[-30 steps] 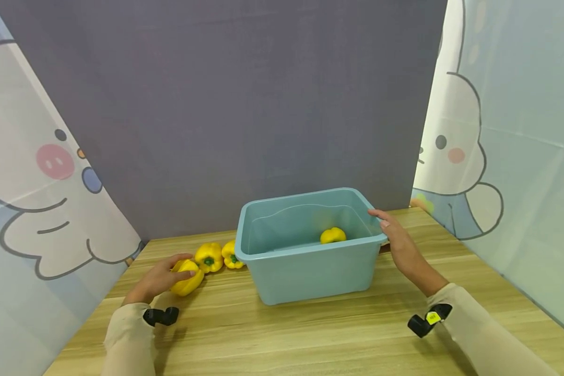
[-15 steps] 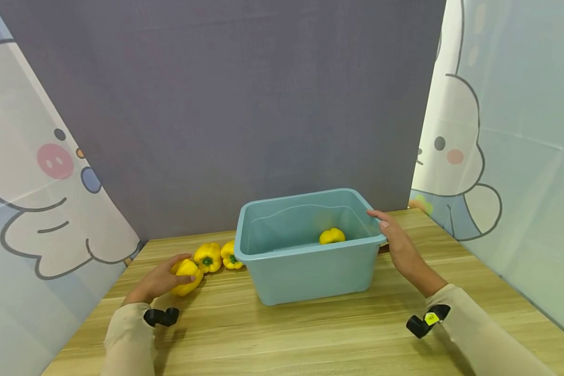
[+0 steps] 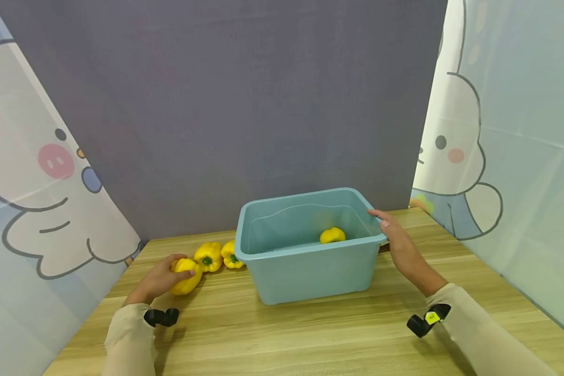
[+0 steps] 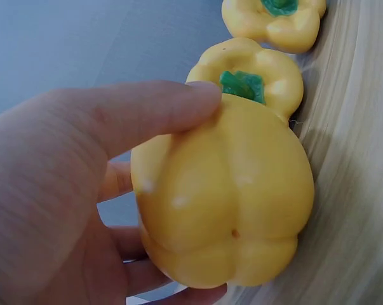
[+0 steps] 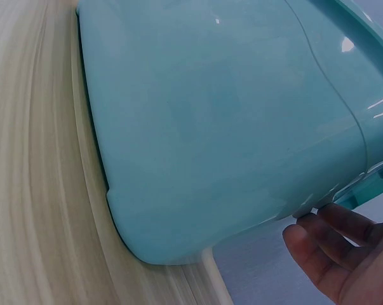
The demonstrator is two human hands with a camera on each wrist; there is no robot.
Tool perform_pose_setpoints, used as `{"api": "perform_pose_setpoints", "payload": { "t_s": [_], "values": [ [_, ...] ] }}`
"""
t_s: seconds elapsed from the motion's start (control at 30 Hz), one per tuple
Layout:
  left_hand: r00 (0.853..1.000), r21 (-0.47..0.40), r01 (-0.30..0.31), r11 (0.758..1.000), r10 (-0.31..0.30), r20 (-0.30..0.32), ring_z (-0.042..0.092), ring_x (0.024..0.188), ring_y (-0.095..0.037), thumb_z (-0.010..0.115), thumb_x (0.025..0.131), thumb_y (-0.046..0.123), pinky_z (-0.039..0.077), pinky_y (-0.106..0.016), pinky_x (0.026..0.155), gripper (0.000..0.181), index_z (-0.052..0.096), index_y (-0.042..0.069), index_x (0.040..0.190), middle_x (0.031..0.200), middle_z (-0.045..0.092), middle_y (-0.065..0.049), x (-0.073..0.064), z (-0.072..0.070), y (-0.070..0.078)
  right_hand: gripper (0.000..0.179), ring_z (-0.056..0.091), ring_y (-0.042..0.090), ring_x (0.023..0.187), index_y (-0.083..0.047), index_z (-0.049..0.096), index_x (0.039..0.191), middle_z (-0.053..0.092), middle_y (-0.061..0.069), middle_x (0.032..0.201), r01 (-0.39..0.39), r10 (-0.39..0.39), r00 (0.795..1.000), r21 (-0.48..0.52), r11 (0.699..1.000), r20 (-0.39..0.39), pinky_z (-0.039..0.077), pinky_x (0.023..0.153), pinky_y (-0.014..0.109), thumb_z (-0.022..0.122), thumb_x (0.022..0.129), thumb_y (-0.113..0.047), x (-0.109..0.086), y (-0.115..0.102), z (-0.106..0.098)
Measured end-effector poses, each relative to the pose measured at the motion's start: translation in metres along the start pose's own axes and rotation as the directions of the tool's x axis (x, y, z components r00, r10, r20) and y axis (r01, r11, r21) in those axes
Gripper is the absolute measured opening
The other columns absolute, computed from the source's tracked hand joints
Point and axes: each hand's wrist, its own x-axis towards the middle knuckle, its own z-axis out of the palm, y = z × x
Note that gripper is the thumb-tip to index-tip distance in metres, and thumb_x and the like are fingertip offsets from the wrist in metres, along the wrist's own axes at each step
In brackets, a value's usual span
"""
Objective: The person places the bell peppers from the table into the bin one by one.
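Note:
At the left of the head view, my left hand [image 3: 162, 278] grips a yellow bell pepper [image 4: 223, 197], thumb over one side and fingers round the other. Right beyond it sits a second yellow bell pepper [image 3: 208, 257], green stem toward me, and a third bell pepper [image 3: 232, 255] is partly hidden by the bin. My right hand [image 3: 401, 245] holds the right rim of a light blue plastic bin [image 3: 315, 274]; the right wrist view shows fingertips [image 5: 297, 236] curled at the rim's edge. Inside the bin lies another yellow bell pepper [image 3: 332, 235].
The bin stands on a wood-grain table [image 3: 272, 339]. A grey cloth backdrop [image 3: 263, 104] rises behind the table's back edge. Cartoon-printed curtains [image 3: 521, 172] hang at both sides. A black wrist camera [image 3: 162, 316] sits on each sleeve.
The bell pepper in my left hand has shifted slightly, and the thumb lies a little differently on it. My right hand stays on the bin's rim, and the bin has not moved.

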Motion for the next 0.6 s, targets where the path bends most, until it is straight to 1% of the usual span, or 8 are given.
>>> {"api": "perform_pose_setpoints", "payload": {
  "t_s": [0.17,0.4,0.5,0.6],
  "values": [
    [1.0,-0.013,-0.001,1.0,0.001,-0.007,0.05,0.123,-0.046,0.066,0.094,0.05,0.048,-0.054,0.093,0.081,0.036,-0.002,0.149,0.144,0.041,-0.035,0.0027,-0.001,-0.0016,0.052,0.058,0.012,0.094,-0.002,0.035,0.151,0.04,0.026,0.143,-0.008,0.008,1.0,0.012,1.0,-0.01,0.056,0.067,0.034,0.023,0.111,-0.033,-0.0004,-0.0011,0.0005],
    [1.0,-0.029,0.004,1.0,-0.004,0.015,0.046,0.127,-0.05,0.066,0.093,0.053,0.049,-0.053,0.092,0.08,0.042,-0.003,0.145,0.142,0.042,-0.037,0.0038,0.0001,-0.0027,0.053,0.058,0.012,0.094,-0.002,0.035,0.152,0.038,0.026,0.145,-0.002,0.002,1.0,-0.008,1.0,-0.01,0.056,0.067,0.035,0.022,0.111,-0.034,0.0002,0.0023,-0.0003],
    [1.0,-0.038,0.012,0.999,-0.011,0.017,0.049,0.123,-0.046,0.065,0.094,0.054,0.051,-0.049,0.089,0.079,0.043,-0.003,0.144,0.139,0.045,-0.035,0.0033,0.0007,-0.002,0.053,0.058,0.012,0.093,-0.003,0.034,0.152,0.037,0.026,0.146,0.005,-0.005,1.0,-0.009,1.0,-0.007,0.056,0.067,0.035,0.022,0.111,-0.035,0.0009,0.0032,-0.0006],
    [1.0,-0.053,0.012,0.999,-0.011,0.022,0.055,0.116,-0.037,0.063,0.095,0.054,0.052,-0.043,0.085,0.077,0.043,-0.003,0.142,0.135,0.051,-0.03,0.0026,0.0018,-0.0003,0.053,0.058,0.012,0.094,-0.004,0.034,0.152,0.037,0.025,0.147,0.011,-0.011,1.0,-0.01,1.0,-0.005,0.056,0.067,0.035,0.022,0.111,-0.035,0.0008,0.0033,-0.0008]
  ]
}}
